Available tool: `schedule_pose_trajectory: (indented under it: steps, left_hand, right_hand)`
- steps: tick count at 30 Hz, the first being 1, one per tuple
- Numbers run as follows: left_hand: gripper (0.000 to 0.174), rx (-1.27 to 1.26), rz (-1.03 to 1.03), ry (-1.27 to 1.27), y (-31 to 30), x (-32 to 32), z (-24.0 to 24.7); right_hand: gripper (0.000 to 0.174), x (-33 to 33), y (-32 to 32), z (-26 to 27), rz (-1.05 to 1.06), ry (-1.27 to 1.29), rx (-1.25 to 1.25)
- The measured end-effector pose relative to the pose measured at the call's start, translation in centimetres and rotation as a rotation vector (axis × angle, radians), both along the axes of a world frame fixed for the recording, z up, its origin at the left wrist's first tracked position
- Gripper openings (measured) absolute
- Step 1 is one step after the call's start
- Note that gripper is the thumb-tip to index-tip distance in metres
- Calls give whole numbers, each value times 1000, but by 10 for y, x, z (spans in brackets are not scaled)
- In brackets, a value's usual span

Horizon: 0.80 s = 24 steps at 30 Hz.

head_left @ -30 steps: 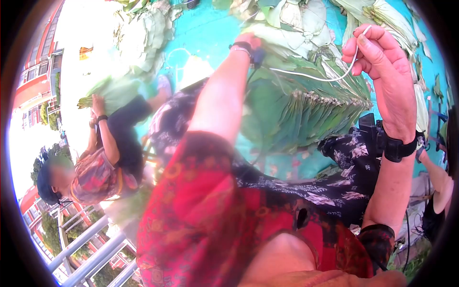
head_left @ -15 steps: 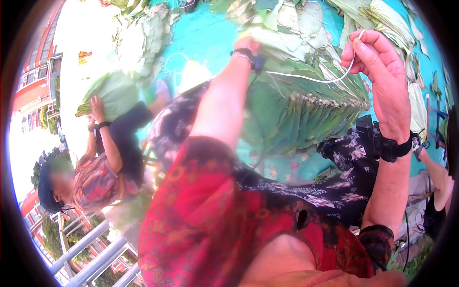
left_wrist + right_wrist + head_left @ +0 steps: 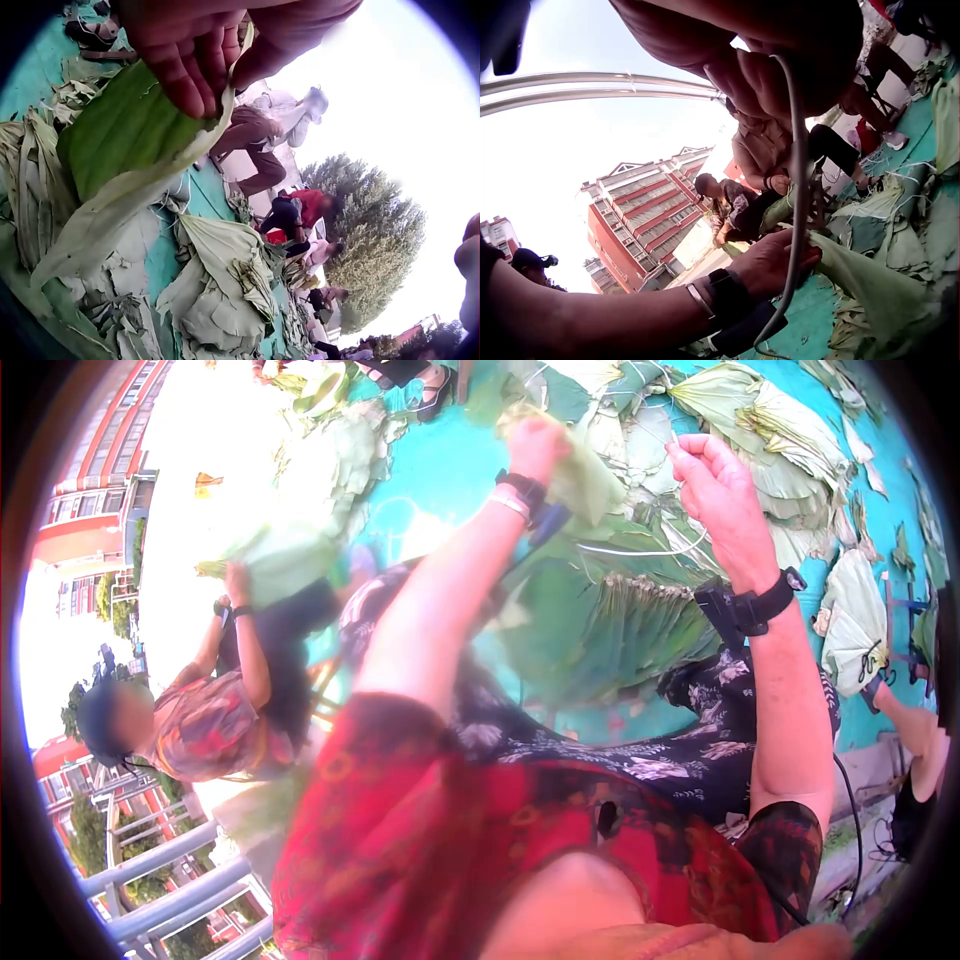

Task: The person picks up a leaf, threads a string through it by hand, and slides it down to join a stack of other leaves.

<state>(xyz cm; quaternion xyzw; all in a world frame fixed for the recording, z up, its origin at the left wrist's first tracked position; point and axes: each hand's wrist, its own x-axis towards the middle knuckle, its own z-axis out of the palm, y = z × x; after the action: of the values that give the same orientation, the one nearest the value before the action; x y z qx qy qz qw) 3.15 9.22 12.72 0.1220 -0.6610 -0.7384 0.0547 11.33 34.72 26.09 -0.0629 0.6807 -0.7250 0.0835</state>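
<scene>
My left hand (image 3: pixel 537 448) pinches the edge of a broad pale-green leaf (image 3: pixel 588 485). In the left wrist view the leaf (image 3: pixel 124 131) hangs down from the thumb and fingers, its green face showing. My right hand (image 3: pixel 725 495), off to the right, pinches a thin white cord (image 3: pixel 640 552). The cord (image 3: pixel 799 172) droops from its fingertips in the right wrist view. Below both hands lies a stack of green leaves (image 3: pixel 630 625), their stem ends in a row along its upper edge; the cord's far end runs over this stack.
Flattened leaves (image 3: pixel 745 405) and tied bundles (image 3: pixel 217 277) lie about on the turquoise ground sheet (image 3: pixel 440 470). A seated person (image 3: pixel 215 730) at the left holds a leaf bundle. Metal rails (image 3: pixel 180 900) stand at lower left, and other people sit farther off.
My left hand has lifted a leaf up from the pile. The right hand has shifted leftward, still pinching the cord, and the head view has turned slightly.
</scene>
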Motion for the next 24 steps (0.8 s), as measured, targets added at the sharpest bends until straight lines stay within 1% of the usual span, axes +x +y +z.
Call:
schedule_pose_trajectory:
  steps: [1,2,5,6,9,10,11,12,13,15,16,18,19,20,21,23,24]
  left_hand:
    - [20,-56,-67,26,5,7,22]
    - [22,-71,-106,38,12,15,40]
    - [25,-93,-219,66,37,46,89]
    - [25,-88,-249,75,45,59,107]
    - [25,-115,-301,78,63,91,152]
    - [24,-125,-321,87,67,99,161]
    - [24,-133,-342,94,69,106,165]
    - [20,-161,-342,221,65,109,161]
    - [19,-169,-324,250,60,106,157]
    - [17,-188,-288,296,45,99,150]
    - [21,-167,-289,268,40,100,159]
    - [30,-212,-268,294,29,92,155]
    - [35,-236,-256,307,26,91,155]
    - [54,-208,-298,222,24,91,157]
    - [58,-195,-326,200,24,91,157]
    - [65,-169,-374,154,24,91,154]
    - [65,-165,-413,168,24,92,151]
  right_hand:
    - [23,-1,-5,-3,-9,31,43]
    - [30,-2,-7,-5,-5,87,139]
    - [36,14,-14,7,-31,234,381]
    - [38,17,-14,12,-4,352,462]
    - [33,11,-21,-15,-170,799,681]
    - [28,10,-20,-17,-140,737,679]
    - [26,9,-17,-15,-91,601,549]
    - [25,6,-11,-13,-45,462,433]
    - [25,3,-4,-12,-2,323,311]
    - [23,-5,4,-15,33,225,205]
    - [23,-3,7,-8,53,167,132]
    - [22,2,11,6,78,60,18]
    - [17,2,11,9,93,11,-6]
    - [13,3,12,10,106,-38,-31]
    - [10,3,12,10,118,-86,-58]
    - [10,6,9,8,124,-113,-88]
    - [10,7,7,7,128,-127,-102]
